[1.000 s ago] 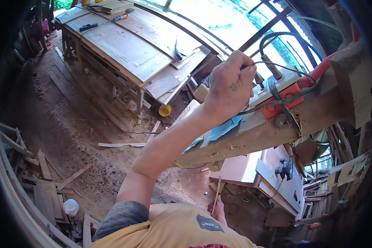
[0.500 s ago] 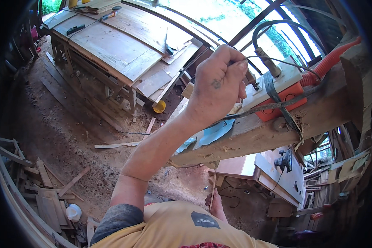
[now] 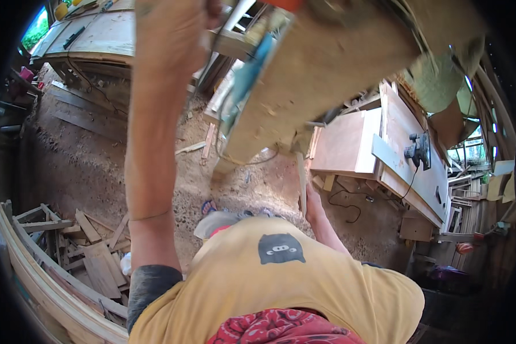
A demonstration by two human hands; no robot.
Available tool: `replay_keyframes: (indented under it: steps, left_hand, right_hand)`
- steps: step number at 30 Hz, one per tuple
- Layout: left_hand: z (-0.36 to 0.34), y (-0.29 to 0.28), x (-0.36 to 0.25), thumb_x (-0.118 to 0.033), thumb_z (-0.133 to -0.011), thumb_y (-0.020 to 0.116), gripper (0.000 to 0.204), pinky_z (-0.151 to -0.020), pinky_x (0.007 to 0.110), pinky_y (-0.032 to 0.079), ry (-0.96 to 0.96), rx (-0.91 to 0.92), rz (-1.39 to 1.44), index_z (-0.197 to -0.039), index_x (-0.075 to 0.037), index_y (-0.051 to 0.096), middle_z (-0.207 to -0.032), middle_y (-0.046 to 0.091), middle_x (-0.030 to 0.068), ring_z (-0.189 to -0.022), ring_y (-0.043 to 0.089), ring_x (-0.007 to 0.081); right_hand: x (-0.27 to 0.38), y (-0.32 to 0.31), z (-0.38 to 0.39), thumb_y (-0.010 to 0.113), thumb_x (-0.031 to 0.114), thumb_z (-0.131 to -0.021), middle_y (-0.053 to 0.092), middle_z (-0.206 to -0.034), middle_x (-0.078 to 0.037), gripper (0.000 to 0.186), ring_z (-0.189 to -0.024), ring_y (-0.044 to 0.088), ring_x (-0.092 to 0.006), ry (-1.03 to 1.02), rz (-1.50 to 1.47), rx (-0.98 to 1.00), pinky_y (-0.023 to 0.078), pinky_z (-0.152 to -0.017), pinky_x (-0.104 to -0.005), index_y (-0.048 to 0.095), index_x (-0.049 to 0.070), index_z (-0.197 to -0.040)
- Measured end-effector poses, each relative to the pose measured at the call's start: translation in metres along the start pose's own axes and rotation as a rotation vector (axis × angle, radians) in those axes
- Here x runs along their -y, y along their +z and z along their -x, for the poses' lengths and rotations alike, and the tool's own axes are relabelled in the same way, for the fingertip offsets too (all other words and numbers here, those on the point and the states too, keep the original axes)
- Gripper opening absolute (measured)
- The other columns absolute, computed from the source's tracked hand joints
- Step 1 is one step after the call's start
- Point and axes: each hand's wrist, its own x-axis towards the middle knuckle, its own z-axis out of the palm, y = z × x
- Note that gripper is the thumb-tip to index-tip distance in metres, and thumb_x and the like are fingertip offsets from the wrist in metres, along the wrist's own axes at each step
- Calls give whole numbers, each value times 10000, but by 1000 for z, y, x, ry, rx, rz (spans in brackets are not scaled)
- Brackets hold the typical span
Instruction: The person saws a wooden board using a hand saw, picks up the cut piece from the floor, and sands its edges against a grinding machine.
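Note:
My left hand [image 3: 172,34] is raised at the top edge, blurred and partly cut off. Its visible fingers look curled, but what they hold is out of sight. Close to its right runs a thick wooden beam [image 3: 327,74] with a torn blue sheet [image 3: 251,71] on its side. A bit of an orange box [image 3: 284,3] shows above the beam. Lower down, beyond the beam's underside, my right hand [image 3: 313,202] is closed around a thin, upright wooden strip [image 3: 302,182]. The beam end and strip stand close together in this view.
A workbench with boards [image 3: 106,37] stands at the far left. On the right, a second bench [image 3: 344,140] carries a black corded power tool [image 3: 417,150]. Scrap wood [image 3: 100,264] is heaped at lower left. A cord [image 3: 350,207] lies on the dirt floor.
My view has shifted, so the beam now looms larger and higher. My left hand, earlier pinching a dark cable beside the orange box, is now at the top edge. The right hand still grips the strip.

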Motion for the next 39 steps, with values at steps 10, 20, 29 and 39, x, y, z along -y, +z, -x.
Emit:
replay_keyframes:
  steps: [10,20,29,39]
  left_hand:
    - [241,123,100,-125,-893,648,160,-622,298,466,-704,107,-475,-912,22,708,-769,672,90,-681,598,147]
    - [300,171,248,-383,-975,629,414,-648,281,526,-1144,173,-174,-1021,22,695,-847,685,84,-738,630,124]
    - [291,197,290,-287,-1010,515,430,-622,354,568,-1058,-131,63,-877,95,662,-730,693,210,-623,684,247]
    - [270,293,431,-249,-1039,553,275,-691,217,471,-644,-806,-152,-1031,10,645,-863,655,4,-767,567,44]
  right_hand:
    - [43,-105,-20,553,468,-1035,671,-893,42,449,-794,558,-53,-302,-6,151,461,-723,-253,723,53,-1022]
    - [78,-113,-53,535,428,-1056,639,-870,75,400,-780,521,-32,-456,138,364,453,-709,-234,697,70,-983]
    - [137,-143,-82,500,344,-1078,613,-883,69,340,-824,521,-45,-482,409,547,460,-748,-248,667,54,-1021]
    - [188,-171,-236,531,306,-1071,572,-856,95,275,-808,474,-9,-544,479,829,423,-705,-216,643,74,-977]
